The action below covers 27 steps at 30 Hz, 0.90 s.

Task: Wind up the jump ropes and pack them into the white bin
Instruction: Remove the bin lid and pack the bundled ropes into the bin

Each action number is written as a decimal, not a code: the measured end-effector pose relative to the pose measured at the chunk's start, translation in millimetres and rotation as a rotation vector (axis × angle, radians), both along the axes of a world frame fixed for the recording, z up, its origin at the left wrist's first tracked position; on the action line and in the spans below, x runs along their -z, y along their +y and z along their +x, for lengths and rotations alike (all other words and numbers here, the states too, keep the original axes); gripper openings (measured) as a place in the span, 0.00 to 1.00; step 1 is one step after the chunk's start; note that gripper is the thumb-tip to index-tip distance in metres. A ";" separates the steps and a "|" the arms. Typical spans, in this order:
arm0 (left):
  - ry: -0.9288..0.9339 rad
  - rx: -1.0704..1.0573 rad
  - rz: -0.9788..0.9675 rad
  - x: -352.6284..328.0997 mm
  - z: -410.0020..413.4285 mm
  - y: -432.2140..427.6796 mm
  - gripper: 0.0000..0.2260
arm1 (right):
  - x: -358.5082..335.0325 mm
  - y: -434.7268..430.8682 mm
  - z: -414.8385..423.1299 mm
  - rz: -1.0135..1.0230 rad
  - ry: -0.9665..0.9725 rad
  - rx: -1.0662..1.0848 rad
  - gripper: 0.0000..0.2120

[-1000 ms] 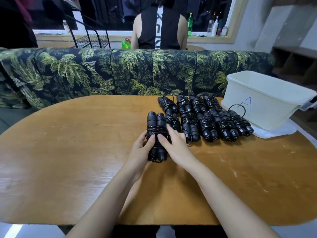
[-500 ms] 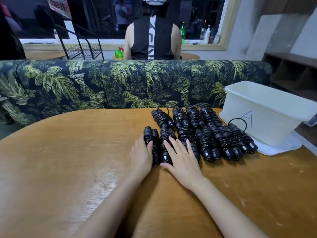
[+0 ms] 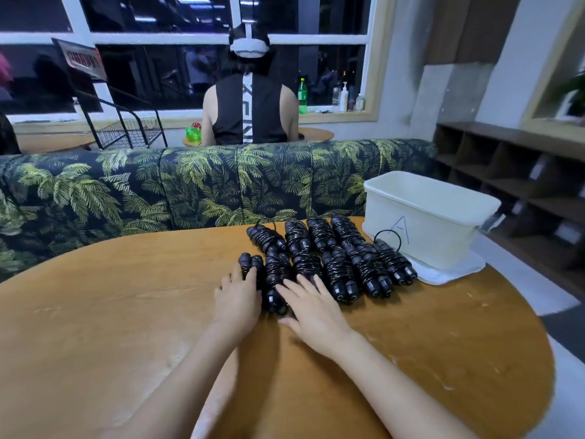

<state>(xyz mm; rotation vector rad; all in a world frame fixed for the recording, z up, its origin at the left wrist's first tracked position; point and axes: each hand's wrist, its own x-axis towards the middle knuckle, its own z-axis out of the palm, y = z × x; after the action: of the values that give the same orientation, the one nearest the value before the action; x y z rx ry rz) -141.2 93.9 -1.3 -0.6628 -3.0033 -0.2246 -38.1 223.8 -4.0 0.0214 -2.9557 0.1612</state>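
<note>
Several wound black jump ropes (image 3: 335,264) lie in two rows on the wooden table (image 3: 126,312), just left of the white bin (image 3: 424,223) marked with a blue letter. My left hand (image 3: 237,299) lies flat with straight fingers over the leftmost rope bundle (image 3: 250,263). My right hand (image 3: 311,307) rests flat beside it, its fingers touching the neighbouring bundle (image 3: 277,280). Neither hand grips anything. The bin stands on a white lid or mat; its inside is hidden from here.
A palm-print sofa back (image 3: 190,188) runs along the table's far edge. Behind it a person (image 3: 250,103) sits facing away at another table. A wire rack (image 3: 126,131) stands at the back left, wooden shelves (image 3: 519,172) on the right.
I set the bundle I was holding down at the left end of the front row and flattened both hands over it. The camera tilted upward.
</note>
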 end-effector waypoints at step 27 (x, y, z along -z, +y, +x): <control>0.335 0.721 -0.102 -83.7 -35.0 342.5 0.13 | -67.3 279.1 30.2 0.219 0.215 0.674 0.08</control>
<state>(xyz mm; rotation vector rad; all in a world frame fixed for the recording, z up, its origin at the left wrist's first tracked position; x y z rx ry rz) -176.2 436.5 82.4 -1.5886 -2.3564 0.0181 -7.9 502.9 63.3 -0.8510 -2.5787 -0.2406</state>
